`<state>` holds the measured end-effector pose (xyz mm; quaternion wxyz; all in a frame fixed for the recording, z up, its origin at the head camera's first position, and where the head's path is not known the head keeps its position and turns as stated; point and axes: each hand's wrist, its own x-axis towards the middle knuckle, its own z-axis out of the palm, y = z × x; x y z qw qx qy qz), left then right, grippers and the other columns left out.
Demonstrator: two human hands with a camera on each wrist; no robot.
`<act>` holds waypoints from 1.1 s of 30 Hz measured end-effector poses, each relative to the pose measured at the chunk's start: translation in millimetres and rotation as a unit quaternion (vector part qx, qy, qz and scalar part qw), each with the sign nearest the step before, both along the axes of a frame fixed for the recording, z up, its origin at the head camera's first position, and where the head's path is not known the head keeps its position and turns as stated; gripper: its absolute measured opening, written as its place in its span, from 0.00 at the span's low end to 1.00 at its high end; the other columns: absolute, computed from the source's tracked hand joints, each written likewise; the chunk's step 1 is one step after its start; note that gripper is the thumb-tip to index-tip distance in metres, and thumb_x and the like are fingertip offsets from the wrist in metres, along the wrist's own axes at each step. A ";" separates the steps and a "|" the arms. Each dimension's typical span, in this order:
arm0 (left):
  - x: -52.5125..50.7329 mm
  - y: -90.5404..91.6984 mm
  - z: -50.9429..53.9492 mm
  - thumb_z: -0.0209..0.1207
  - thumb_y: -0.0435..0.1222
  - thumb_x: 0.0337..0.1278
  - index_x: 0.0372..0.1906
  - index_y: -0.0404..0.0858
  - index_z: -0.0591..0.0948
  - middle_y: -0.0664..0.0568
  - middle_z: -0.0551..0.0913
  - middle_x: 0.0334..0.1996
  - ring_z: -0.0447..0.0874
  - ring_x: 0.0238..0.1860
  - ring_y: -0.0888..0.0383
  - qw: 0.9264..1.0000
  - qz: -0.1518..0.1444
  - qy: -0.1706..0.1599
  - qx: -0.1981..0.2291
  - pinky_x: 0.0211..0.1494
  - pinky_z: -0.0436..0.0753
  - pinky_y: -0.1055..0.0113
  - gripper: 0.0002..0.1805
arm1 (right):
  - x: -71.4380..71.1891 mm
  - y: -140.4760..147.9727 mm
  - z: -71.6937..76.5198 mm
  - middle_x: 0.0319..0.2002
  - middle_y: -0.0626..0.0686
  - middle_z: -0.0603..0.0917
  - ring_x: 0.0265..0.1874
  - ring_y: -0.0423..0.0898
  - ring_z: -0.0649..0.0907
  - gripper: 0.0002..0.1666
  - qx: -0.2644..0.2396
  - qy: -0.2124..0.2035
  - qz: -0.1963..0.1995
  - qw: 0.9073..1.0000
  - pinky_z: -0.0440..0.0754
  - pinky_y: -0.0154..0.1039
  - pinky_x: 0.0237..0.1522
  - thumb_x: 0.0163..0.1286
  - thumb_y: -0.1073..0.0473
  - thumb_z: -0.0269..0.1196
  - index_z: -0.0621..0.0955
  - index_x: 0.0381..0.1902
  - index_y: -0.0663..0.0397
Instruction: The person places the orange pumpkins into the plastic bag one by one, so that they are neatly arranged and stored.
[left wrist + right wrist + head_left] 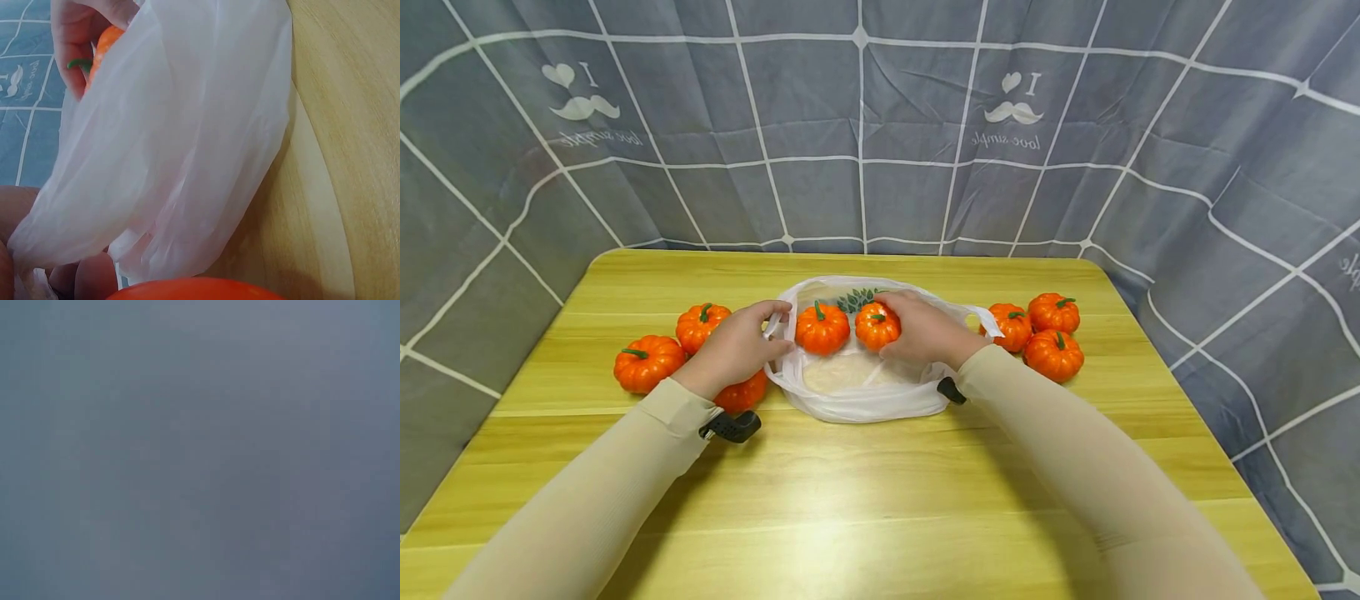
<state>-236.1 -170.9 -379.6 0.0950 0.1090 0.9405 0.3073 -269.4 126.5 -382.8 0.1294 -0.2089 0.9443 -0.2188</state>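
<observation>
A white plastic bag (pixel 872 404) lies on the table with its mouth spread wide. My left hand (pixel 737 346) pinches the bag's left edge between thumb and fingers. In my right hand (pixel 925 325) is a small orange pumpkin (pixel 877 327) with a green stem, held at the bag's mouth. Beside it, a second pumpkin (pixel 822 329) sits within the bag's opening. The left wrist view shows the bag's wall (pixel 187 125) hiding most of the held pumpkin (pixel 106 49). Only a blurred grey-blue surface fills the right wrist view.
Left of the bag are three more pumpkins (pixel 649 364), one partly behind my left wrist. Three others (pixel 1054 356) cluster to the right, near a bag handle (pixel 988 322). A grey curtain (pixel 820 108) with white lines surrounds the wooden table (pixel 820 508).
</observation>
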 end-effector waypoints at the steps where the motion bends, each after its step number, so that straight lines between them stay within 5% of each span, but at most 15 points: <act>1: -0.1 -0.1 0.0 0.66 0.42 0.69 0.78 0.39 0.70 0.39 0.84 0.58 0.82 0.39 0.48 1.000 0.000 -0.001 0.001 0.50 0.79 0.57 0.36 | -1.1 -1.9 -1.0 0.79 0.58 0.65 0.76 0.57 0.70 0.56 0.003 -0.001 -0.001 1.000 0.69 0.53 0.78 0.62 0.54 0.77 0.62 0.83 0.51; 11: -0.5 0.5 0.9 0.67 0.41 0.68 0.77 0.39 0.70 0.39 0.85 0.57 0.79 0.28 0.53 1.000 -0.001 -0.002 0.005 0.39 0.77 0.62 0.35 | -3.9 -16.2 -5.9 0.80 0.57 0.65 0.78 0.57 0.68 0.61 -0.006 -0.018 -0.019 1.000 0.65 0.53 0.80 0.59 0.56 0.80 0.60 0.84 0.49; 16: -0.7 0.3 0.8 0.66 0.40 0.69 0.78 0.39 0.69 0.41 0.88 0.48 0.78 0.23 0.55 1.000 -0.001 -0.012 0.018 0.33 0.75 0.62 0.35 | -2.9 -18.2 -6.2 0.81 0.58 0.64 0.79 0.57 0.67 0.63 -0.005 -0.023 -0.027 0.999 0.62 0.52 0.81 0.59 0.54 0.81 0.59 0.84 0.51; 33: 1.0 0.6 -0.5 0.65 0.39 0.70 0.78 0.39 0.68 0.52 0.86 0.23 0.82 0.22 0.56 0.999 -0.002 -0.019 0.034 0.38 0.79 0.62 0.35 | -6.3 -19.9 -12.0 0.80 0.59 0.64 0.79 0.57 0.67 0.63 -0.002 -0.022 -0.044 0.999 0.63 0.52 0.81 0.60 0.51 0.81 0.58 0.84 0.50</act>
